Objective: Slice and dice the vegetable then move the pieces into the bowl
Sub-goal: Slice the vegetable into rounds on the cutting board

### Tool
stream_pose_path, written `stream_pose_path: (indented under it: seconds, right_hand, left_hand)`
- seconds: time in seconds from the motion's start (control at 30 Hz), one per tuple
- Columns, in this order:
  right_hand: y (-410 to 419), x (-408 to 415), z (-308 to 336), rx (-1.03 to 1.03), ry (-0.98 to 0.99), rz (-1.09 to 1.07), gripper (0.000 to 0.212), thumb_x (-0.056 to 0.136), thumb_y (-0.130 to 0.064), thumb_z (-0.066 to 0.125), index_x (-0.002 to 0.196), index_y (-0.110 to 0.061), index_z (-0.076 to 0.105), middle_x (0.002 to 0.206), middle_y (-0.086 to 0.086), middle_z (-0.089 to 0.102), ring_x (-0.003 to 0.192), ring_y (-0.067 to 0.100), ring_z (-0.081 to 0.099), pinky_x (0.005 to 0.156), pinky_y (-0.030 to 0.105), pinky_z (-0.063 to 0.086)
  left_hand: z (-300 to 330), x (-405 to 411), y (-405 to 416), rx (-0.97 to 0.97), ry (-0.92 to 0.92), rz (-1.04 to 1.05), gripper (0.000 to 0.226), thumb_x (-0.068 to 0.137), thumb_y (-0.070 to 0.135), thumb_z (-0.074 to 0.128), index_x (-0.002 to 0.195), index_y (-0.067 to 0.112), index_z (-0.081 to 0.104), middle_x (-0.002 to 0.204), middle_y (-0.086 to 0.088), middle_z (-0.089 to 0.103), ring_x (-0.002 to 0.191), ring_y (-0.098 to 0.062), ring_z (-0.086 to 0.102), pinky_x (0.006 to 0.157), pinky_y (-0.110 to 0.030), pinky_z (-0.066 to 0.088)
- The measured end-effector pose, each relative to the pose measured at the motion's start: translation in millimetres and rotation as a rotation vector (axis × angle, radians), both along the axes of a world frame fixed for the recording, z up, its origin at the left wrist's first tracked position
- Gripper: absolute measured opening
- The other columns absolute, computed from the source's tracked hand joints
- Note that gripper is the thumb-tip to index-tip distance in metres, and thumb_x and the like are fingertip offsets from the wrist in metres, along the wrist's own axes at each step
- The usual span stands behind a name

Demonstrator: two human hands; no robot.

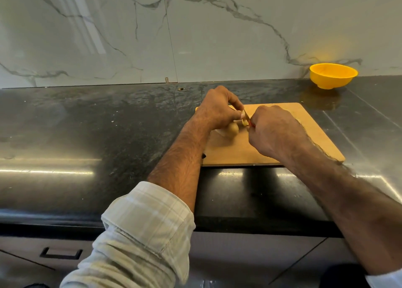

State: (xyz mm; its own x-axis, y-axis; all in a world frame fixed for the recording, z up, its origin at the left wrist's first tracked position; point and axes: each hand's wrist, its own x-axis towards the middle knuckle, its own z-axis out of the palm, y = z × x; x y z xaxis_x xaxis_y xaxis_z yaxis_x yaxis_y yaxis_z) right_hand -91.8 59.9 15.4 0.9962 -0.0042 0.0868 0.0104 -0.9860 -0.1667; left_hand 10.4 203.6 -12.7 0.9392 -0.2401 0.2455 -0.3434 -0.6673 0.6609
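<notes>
Soft, even daylight fills a slightly hazy wide-angle picture, with white glare streaks on the glossy black stone bench [91, 135] at nine and three o'clock, a yellow glow on the veined marble wall [217, 37] at two, and bowed edges.

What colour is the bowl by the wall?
Yellow: the round plastic bowl shows best in the head view.

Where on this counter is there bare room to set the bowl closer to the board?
Bare counter lies left of the cutting board, and between the board's far edge and the yellow bowl. Crowded: board's left half, where left hand and right hand work the potato.
</notes>
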Motion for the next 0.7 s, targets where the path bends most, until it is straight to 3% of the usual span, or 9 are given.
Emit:
stream_pose_path:
  seconds: [0.2,0.5,0.7]
  right_hand:
    - [11,11,4,-0.006,0.010,0.000,0.024,0.098,-0.022,0.068,0.122,-0.015,0.068,0.097,0.004,0.064,0.089,0.021,0.065,0.085,0.041,0.063]
    - [3,-1,-13,-0.088,0.047,0.041,0.028,0.100,-0.027,0.063,0.126,-0.017,0.060,0.096,0.002,0.046,0.090,0.021,0.049,0.082,0.039,0.052]
    - [-12,13,-9,-0.009,-0.033,0.018,0.019,0.098,-0.027,0.066,0.115,-0.018,0.067,0.092,-0.001,0.059,0.086,0.020,0.058,0.072,0.035,0.053]
  left_hand:
    - [-1,0,-1,0.024,-0.032,-0.015,0.009,0.084,0.019,0.088,0.093,0.020,0.085,0.100,0.009,0.079,0.097,-0.003,0.070,0.086,-0.022,0.055]
    - [0,-1,2,0.045,-0.022,-0.007,0.012,0.080,0.015,0.088,0.090,0.022,0.085,0.098,0.009,0.079,0.093,-0.004,0.072,0.093,-0.034,0.062]
    - [0,3,10,0.021,-0.002,-0.038,0.021,0.081,0.008,0.086,0.097,0.021,0.083,0.094,0.010,0.078,0.087,-0.005,0.074,0.088,-0.033,0.064]
